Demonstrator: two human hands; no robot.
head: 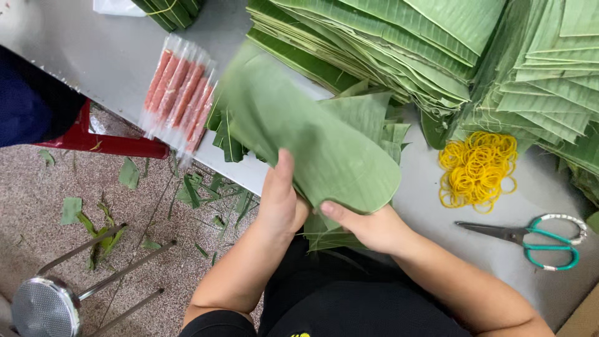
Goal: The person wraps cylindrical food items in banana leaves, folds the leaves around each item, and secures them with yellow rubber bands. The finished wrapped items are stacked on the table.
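Both hands hold one large green banana leaf piece with rounded ends, lifted above the grey table. My left hand grips its lower left edge, thumb up along the leaf. My right hand pinches its lower edge, thumb on top. Under the hands lie smaller cut leaf pieces at the table's front edge.
Tall stacks of folded banana leaves fill the back and right. A pile of yellow rubber bands and teal-handled scissors lie to the right. A packet of red sausage sticks lies left. Leaf scraps, a metal stool and a red stool stand on the floor.
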